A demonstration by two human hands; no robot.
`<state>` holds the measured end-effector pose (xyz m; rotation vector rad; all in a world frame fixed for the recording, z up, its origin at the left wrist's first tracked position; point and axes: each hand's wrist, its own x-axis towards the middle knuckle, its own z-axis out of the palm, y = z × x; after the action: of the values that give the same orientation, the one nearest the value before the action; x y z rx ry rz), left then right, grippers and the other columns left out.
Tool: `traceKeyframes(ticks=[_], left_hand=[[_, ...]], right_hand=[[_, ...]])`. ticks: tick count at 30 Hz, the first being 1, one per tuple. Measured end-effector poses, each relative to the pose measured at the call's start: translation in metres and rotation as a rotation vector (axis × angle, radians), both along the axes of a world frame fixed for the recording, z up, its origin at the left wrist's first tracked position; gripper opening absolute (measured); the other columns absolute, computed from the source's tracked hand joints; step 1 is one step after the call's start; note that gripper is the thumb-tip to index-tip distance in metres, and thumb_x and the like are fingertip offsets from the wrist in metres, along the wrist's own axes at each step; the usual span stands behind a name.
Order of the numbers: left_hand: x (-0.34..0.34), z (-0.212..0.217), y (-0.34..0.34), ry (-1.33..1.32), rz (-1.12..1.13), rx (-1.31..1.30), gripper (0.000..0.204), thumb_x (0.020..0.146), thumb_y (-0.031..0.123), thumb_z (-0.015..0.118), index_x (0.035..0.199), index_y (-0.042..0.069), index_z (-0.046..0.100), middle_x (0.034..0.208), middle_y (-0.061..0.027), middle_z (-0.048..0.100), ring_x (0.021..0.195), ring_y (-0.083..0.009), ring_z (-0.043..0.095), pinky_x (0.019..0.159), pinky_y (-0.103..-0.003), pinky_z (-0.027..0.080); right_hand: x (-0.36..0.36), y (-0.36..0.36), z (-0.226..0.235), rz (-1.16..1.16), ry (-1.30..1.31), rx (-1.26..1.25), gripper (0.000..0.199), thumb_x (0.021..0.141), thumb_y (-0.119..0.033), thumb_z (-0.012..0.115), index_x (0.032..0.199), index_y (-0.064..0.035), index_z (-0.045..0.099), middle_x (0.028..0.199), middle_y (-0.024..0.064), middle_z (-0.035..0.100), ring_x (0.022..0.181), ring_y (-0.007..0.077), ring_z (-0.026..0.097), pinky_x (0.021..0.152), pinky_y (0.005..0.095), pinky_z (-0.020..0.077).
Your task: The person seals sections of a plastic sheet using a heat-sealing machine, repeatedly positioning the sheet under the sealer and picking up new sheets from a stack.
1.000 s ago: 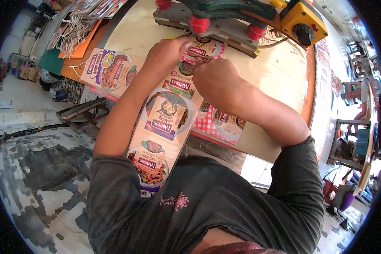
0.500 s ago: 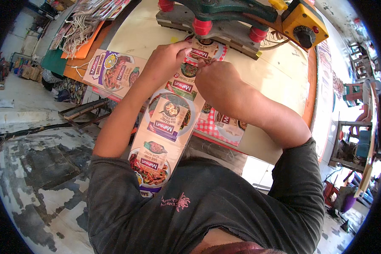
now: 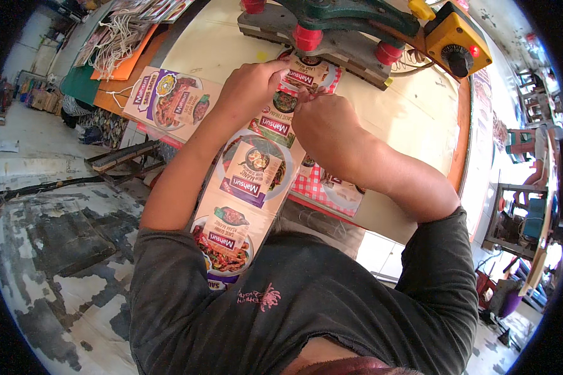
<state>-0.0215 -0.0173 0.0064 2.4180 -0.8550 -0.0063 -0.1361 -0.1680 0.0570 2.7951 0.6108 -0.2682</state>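
Observation:
A long printed strip (image 3: 238,206) of glossy panels with pictures of food runs from my lap up onto the table, its far end at the bar of a green press (image 3: 338,15). My left hand (image 3: 253,87) is closed in a pinch on the strip's left edge near the far end. On the opposite edge, my right hand (image 3: 322,122) is closed too, thumb and fingertips pinched together at the strip; its fingers are partly hidden. The press has a long grey bar (image 3: 281,34) and red round fittings (image 3: 308,37), just beyond my fingertips.
A yellow control box (image 3: 460,40) with a black knob stands at the far right of the press. More printed sheets lie on the table at left (image 3: 169,103) and under my right forearm (image 3: 325,190). White strings (image 3: 116,40) and a stack of prints are at the far left.
The red lamp on the control box now glows brighter. The press and table sit slightly farther right in the picture. Both hands keep their hold at nearly the same place on the strip.

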Motion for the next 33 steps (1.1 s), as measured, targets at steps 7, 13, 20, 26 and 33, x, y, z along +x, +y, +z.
traceKeyframes(ticks=[7, 13, 20, 26, 33], left_hand=[[-0.003, 0.005, -0.002, 0.021, 0.021, 0.025, 0.032, 0.101, 0.024, 0.056, 0.127, 0.015, 0.072, 0.087, -0.0237, 0.071, 0.079, -0.0404, 0.07, 0.075, -0.047, 0.055], [-0.001, 0.0, -0.001, -0.02, 0.018, 0.031, 0.031, 0.101, 0.025, 0.057, 0.126, 0.014, 0.072, 0.091, -0.0246, 0.071, 0.083, -0.0422, 0.07, 0.077, -0.049, 0.055], [-0.002, 0.001, -0.002, -0.021, 0.008, 0.026, 0.03, 0.102, 0.027, 0.057, 0.125, 0.014, 0.072, 0.093, -0.0244, 0.072, 0.085, -0.0429, 0.07, 0.078, -0.05, 0.055], [-0.002, 0.001, -0.001, -0.031, 0.005, 0.042, 0.03, 0.103, 0.027, 0.056, 0.125, 0.014, 0.072, 0.096, -0.0245, 0.072, 0.088, -0.0434, 0.07, 0.08, -0.05, 0.055], [-0.002, 0.0, -0.001, -0.033, 0.01, 0.038, 0.03, 0.103, 0.026, 0.056, 0.125, 0.014, 0.072, 0.097, -0.0243, 0.072, 0.089, -0.0432, 0.07, 0.081, -0.05, 0.055]], right_hand=[[0.003, 0.006, 0.007, -0.086, 0.126, 0.017, 0.034, 0.076, -0.017, 0.082, 0.108, -0.0063, 0.079, 0.117, 0.0169, 0.074, 0.109, 0.0288, 0.073, 0.088, 0.0379, 0.0568], [0.004, 0.006, 0.01, -0.066, 0.172, 0.01, 0.035, 0.076, -0.016, 0.082, 0.109, -0.0058, 0.078, 0.118, 0.017, 0.074, 0.108, 0.0288, 0.073, 0.087, 0.0376, 0.0572], [-0.001, 0.002, -0.009, -0.009, -0.053, -0.023, 0.058, 0.079, -0.015, 0.077, 0.127, 0.0131, 0.06, 0.103, 0.0195, 0.074, 0.094, 0.0285, 0.074, 0.077, 0.0335, 0.0585], [-0.001, 0.001, -0.007, 0.037, -0.077, -0.048, 0.064, 0.081, -0.013, 0.072, 0.132, 0.0204, 0.053, 0.094, 0.0199, 0.075, 0.086, 0.0272, 0.076, 0.072, 0.0312, 0.0591], [-0.001, 0.002, -0.01, 0.024, -0.092, -0.052, 0.065, 0.081, -0.014, 0.073, 0.132, 0.0208, 0.053, 0.094, 0.0203, 0.075, 0.088, 0.0276, 0.076, 0.072, 0.0313, 0.0591]])
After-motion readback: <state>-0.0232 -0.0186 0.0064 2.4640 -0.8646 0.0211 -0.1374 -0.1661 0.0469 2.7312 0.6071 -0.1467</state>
